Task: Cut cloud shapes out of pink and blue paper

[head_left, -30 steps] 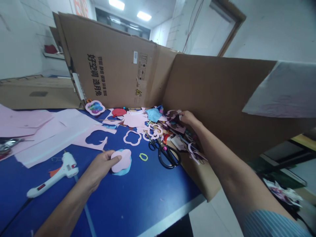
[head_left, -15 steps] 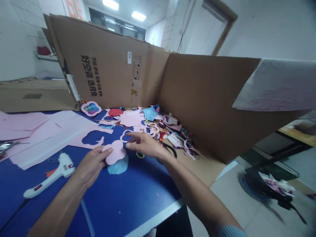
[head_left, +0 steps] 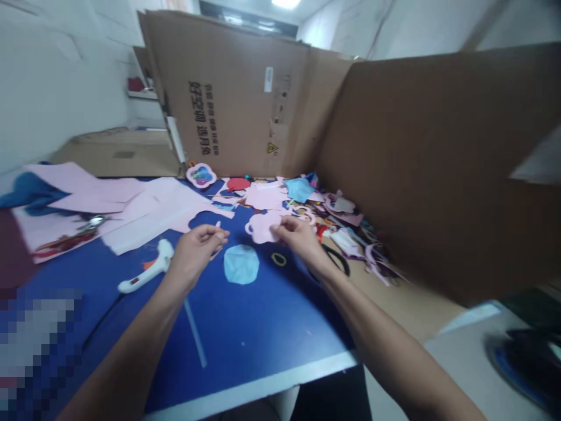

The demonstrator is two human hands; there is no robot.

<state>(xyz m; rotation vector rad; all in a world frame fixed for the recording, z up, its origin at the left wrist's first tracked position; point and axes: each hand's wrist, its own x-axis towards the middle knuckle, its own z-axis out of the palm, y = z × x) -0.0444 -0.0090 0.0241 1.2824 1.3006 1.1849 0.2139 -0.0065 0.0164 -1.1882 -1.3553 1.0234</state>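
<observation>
Held up between the thumb and fingers of my right hand (head_left: 298,237) is a pink flower-shaped paper cutout (head_left: 263,227). My left hand (head_left: 197,248) is apart from it, to the left, with its fingers curled and pressed together. A small pale bit shows at those fingertips, too small to name. Between and below the hands, a light blue rounded piece (head_left: 241,265) lies flat on the blue tabletop. To its right lies a small yellow-green ring (head_left: 279,259). A white glue gun (head_left: 149,270) with a dark cord rests left of my left wrist.
Pink paper sheets (head_left: 153,204) and a metal tool (head_left: 94,223) lie at the left. Scraps (head_left: 265,196) and a flower-framed piece (head_left: 201,175) sit along the cardboard wall (head_left: 241,99). Black scissor handles (head_left: 337,260) lie by my right forearm. A clear stick (head_left: 195,333) lies in front.
The pink cutout has passed from my left hand to my right and moved off the light blue piece, which now shows fully. The camera view has turned left.
</observation>
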